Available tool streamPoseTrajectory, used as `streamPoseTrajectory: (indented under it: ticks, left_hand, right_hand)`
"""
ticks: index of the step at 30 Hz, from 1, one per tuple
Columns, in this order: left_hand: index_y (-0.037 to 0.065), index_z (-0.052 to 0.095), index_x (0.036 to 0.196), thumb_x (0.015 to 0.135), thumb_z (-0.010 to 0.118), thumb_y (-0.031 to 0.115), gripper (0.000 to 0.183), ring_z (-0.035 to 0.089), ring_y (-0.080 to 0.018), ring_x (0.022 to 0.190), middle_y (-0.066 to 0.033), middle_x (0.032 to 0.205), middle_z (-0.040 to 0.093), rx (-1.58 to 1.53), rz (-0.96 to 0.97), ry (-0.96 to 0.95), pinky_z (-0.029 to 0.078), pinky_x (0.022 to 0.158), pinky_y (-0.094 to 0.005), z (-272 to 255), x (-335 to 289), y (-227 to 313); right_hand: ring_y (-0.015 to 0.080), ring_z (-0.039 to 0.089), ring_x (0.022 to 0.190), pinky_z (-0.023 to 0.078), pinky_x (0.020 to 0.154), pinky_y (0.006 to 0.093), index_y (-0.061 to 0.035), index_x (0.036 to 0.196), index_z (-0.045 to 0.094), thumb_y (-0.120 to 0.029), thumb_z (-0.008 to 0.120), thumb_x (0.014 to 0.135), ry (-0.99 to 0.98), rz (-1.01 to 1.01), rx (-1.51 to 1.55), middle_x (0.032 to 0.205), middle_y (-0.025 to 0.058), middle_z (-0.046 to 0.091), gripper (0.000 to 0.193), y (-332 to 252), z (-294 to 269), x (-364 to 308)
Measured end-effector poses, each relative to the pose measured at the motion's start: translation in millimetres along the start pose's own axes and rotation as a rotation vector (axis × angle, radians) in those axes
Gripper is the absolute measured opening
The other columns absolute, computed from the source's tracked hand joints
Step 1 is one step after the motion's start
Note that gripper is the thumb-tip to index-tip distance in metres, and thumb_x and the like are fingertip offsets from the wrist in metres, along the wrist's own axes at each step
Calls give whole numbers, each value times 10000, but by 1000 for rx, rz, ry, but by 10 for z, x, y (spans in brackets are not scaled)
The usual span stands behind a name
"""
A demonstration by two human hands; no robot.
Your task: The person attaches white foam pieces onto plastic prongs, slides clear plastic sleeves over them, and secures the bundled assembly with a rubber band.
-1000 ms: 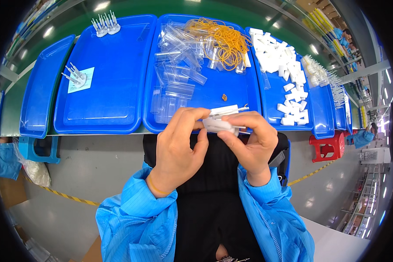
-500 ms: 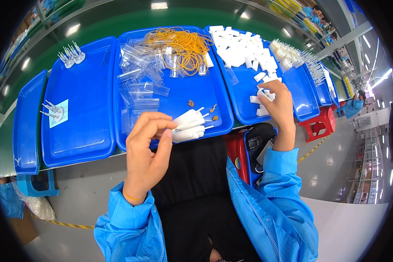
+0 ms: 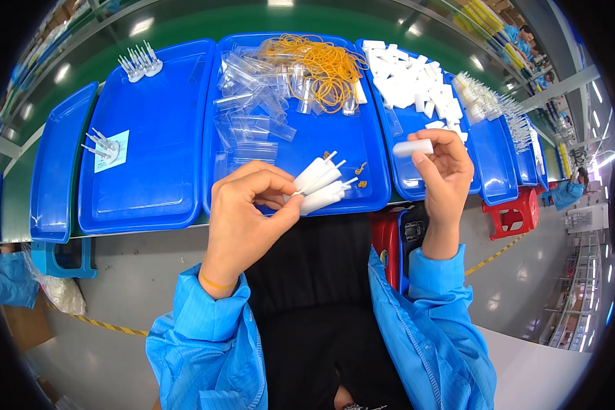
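Note:
My left hand (image 3: pixel 249 215) pinches a small bunch of white plastic tubes (image 3: pixel 319 186) with thin tips pointing up and right, over the near edge of the middle blue tray (image 3: pixel 372 191). My right hand (image 3: pixel 444 171) holds a single white tube (image 3: pixel 413 147) by its end above the tray to the right. A pile of loose white tubes (image 3: pixel 406 78) lies at the far end of that right tray. Both sleeves are bright blue.
Yellow rubber bands (image 3: pixel 321 61) and clear plastic bags (image 3: pixel 253 102) fill the middle tray's far half. The left blue tray (image 3: pixel 150 198) carries two small clusters of tipped parts (image 3: pixel 138 66). More blue trays flank both sides. A red stool (image 3: pixel 509 215) stands below right.
My right hand reached right to the tray of white tubes and now lifts one tube back toward the bunch. My left hand kept holding the bunch.

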State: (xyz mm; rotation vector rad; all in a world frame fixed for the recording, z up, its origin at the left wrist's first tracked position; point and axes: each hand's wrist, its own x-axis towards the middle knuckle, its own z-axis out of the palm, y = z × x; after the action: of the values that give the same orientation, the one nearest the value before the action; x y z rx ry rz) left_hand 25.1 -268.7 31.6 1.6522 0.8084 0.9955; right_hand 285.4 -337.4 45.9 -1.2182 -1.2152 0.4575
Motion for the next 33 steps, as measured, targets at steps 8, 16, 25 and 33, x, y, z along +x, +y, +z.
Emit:
streamPoseTrajectory:
  ticks: [8, 16, 25, 33]
  left_hand:
    - [-20, 693, 822, 707, 717, -70, 128, 695, -191, 775, -122, 920, 694, 244, 270, 167, 549, 678, -266, 113, -115, 58]
    - [-7, 672, 818, 690, 733, -73, 157, 684, -247, 741, -125, 918, 678, 321, 440, 258, 545, 614, -297, 182, -161, 41]
    - [-11, 694, 868, 700, 717, -88, 186, 696, -236, 808, -136, 960, 704, 349, 391, 264, 550, 708, -300, 160, -172, 22]
    - [-17, 644, 1075, 703, 725, -72, 384, 680, -209, 848, -140, 1075, 689, 190, 237, 81, 543, 774, -297, 78, -205, 18]
  right_hand:
    - [181, 662, 920, 512, 802, 285, 14, 1010, 556, 75, 624, 825, -26, 50, 326, 985, 170, 672, 206, -123, 684, -265]
    - [110, 626, 801, 489, 721, 224, 13, 948, 586, 66, 675, 808, 95, 45, 329, 904, 95, 644, 175, -92, 828, -390]
    - [166, 700, 804, 367, 1070, 438, -11, 900, 641, 14, 744, 771, -79, -29, 66, 911, 93, 709, 167, -41, 746, -388]
    - [208, 684, 937, 452, 1002, 441, -1, 1000, 679, -3, 787, 736, -167, -40, 80, 941, 111, 715, 285, -100, 746, -369]
